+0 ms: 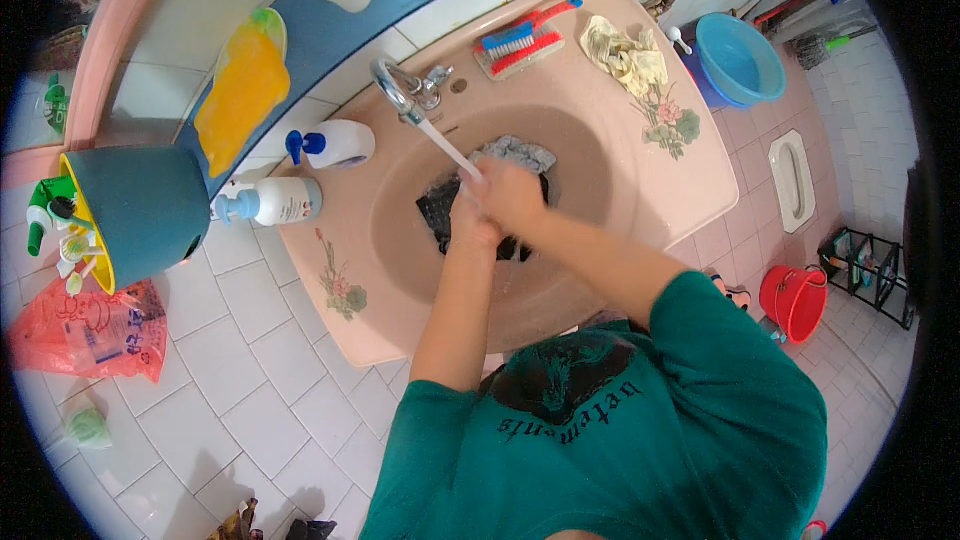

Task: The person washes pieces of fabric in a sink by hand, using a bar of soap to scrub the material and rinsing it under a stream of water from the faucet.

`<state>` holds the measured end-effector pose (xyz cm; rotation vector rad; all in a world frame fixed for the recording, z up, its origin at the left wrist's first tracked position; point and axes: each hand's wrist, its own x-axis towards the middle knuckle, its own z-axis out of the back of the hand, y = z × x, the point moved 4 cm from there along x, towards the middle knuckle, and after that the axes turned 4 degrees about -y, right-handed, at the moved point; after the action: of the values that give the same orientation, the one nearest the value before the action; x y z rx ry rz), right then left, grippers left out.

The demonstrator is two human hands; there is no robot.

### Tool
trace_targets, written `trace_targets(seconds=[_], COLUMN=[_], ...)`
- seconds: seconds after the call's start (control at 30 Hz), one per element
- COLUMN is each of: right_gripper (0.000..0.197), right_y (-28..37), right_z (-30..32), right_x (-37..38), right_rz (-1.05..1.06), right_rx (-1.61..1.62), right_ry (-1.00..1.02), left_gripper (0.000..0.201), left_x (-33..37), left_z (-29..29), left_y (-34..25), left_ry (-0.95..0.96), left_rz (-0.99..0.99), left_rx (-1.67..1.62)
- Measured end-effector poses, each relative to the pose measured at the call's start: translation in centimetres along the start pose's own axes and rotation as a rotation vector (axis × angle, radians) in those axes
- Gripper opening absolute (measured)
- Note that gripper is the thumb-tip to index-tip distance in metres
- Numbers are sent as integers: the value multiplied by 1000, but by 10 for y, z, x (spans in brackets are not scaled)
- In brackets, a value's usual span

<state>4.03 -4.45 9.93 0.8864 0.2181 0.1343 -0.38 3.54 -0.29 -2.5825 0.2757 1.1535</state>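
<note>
White wall tiles surround a pink worktop [700, 195] with floral decals and an oval basin [592, 185]. Water runs from the tap [398, 90] onto the left hand [476, 224] and right hand [512, 196], which are brought together; whether they grip cloth cannot be determined. A dark patterned cloth [436, 210] lies in the basin beneath the hands; a grey cloth [522, 153] lies just beyond. Markings: the pump bottle [288, 201] bears small, illegible print; the red bag [95, 330] bears characters; dark lettering curves across the green shirt [690, 420].
</note>
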Motion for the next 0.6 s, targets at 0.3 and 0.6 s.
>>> trace_targets(seconds=[0.3,0.6], right_gripper=[39,18], right_y=[-28,53], right_z=[0,1], right_x=[49,-56], right_rz=[267,746], right_rx=[263,348], right_ry=[62,111], left_gripper=[62,32], left_x=[-36,-21], left_z=[-28,-25], left_y=[-23,-28], left_ry=[113,522], left_rz=[48,204], left_rx=[-233,-166])
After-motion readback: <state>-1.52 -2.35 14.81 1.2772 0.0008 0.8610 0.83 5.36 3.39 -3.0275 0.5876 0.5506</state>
